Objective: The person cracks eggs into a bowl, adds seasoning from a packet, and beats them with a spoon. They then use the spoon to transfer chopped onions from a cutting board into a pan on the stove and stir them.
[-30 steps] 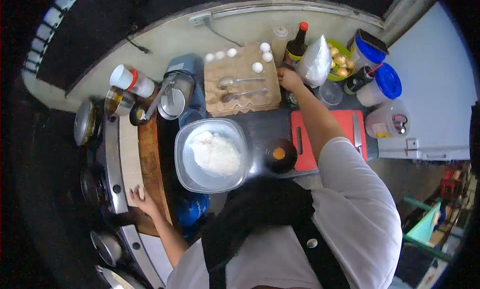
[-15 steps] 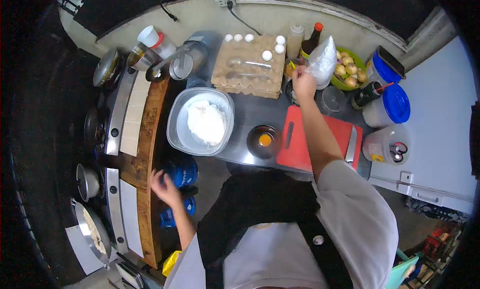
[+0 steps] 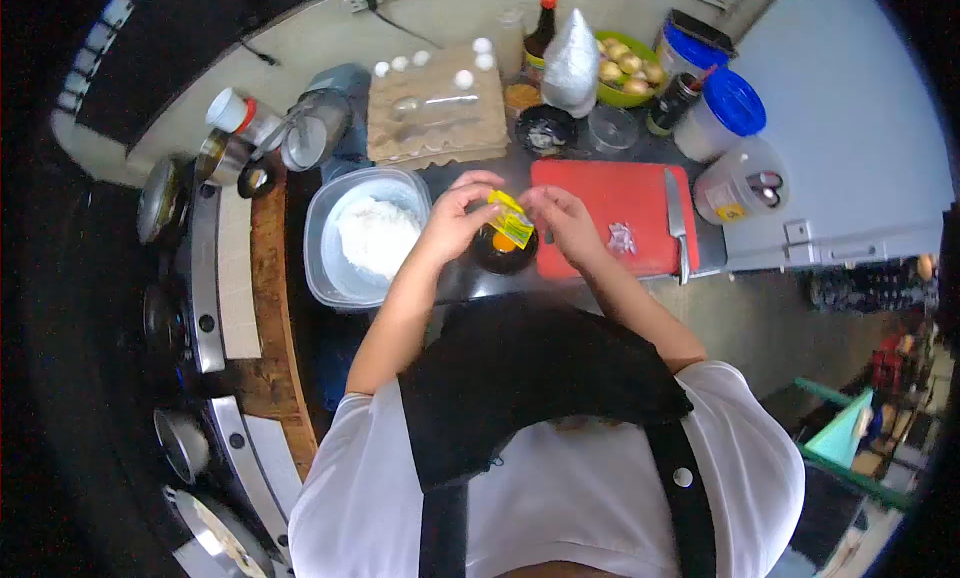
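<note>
A small yellow packet (image 3: 514,224) is pinched in my left hand (image 3: 458,220), tilted above the dark bowl (image 3: 494,262). An egg yolk (image 3: 503,242) shows in that bowl, partly below the packet. My right hand (image 3: 566,226) is close by the packet's right side with its fingertips drawn together. Whether they touch the packet or pinch a small piece is too small to tell. To the left stands a clear plastic tub (image 3: 318,258) with white powder (image 3: 378,236) heaped in it.
Right of the bowl lies a red cutting board (image 3: 590,184) with a knife (image 3: 675,213) and small chopped pieces (image 3: 622,239). Behind are an egg tray (image 3: 430,128), a foil-like silver bag (image 3: 573,68) and a green bowl of onions (image 3: 628,70). A stove (image 3: 207,278) runs along the left.
My right hand has come back from beside the silver bag to above the egg bowl. My left hand has risen from the left side and now holds the yellow packet. The view has shifted.
</note>
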`<action>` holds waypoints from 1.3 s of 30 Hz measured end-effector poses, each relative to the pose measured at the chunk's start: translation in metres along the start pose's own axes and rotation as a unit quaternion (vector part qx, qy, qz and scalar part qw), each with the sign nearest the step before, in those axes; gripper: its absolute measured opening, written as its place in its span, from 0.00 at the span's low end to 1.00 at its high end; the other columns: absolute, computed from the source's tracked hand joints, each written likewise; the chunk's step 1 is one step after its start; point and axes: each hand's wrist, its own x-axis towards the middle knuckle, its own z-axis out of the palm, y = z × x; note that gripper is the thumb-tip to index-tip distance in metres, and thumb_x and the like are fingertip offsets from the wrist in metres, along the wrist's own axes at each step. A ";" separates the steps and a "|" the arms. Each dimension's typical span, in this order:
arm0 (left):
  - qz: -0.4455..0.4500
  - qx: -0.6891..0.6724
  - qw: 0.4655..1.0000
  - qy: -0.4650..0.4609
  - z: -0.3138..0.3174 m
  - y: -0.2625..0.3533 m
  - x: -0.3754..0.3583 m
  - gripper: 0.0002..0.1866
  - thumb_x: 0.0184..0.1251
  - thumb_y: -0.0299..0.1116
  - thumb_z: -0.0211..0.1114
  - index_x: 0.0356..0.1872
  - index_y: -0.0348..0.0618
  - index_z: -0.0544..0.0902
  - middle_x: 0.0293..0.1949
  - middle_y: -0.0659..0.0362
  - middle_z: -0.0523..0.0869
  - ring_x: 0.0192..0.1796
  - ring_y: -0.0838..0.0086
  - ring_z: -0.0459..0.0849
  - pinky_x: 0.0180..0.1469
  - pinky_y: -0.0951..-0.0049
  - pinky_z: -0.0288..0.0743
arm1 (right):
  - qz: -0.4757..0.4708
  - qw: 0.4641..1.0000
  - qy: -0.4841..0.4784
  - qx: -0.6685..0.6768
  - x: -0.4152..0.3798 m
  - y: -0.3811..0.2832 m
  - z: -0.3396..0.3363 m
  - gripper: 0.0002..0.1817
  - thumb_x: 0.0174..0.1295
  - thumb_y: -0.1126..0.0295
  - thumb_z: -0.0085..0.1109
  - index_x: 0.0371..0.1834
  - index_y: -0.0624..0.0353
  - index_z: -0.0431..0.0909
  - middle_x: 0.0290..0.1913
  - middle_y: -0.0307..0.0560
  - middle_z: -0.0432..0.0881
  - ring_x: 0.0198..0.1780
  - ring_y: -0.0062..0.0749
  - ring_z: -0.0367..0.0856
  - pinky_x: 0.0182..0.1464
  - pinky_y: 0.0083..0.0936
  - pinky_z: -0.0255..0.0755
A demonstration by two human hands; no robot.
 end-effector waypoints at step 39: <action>-0.105 -0.155 0.950 0.251 -0.036 -0.042 -0.105 0.12 0.67 0.19 0.57 0.50 0.39 0.80 0.54 0.59 0.81 0.53 0.78 0.77 0.57 0.77 0.71 | -0.242 0.840 0.129 -0.467 0.003 0.065 -0.007 0.07 0.55 0.66 0.66 0.34 0.54 0.82 0.30 0.50 0.84 0.33 0.48 0.82 0.41 0.43 0.73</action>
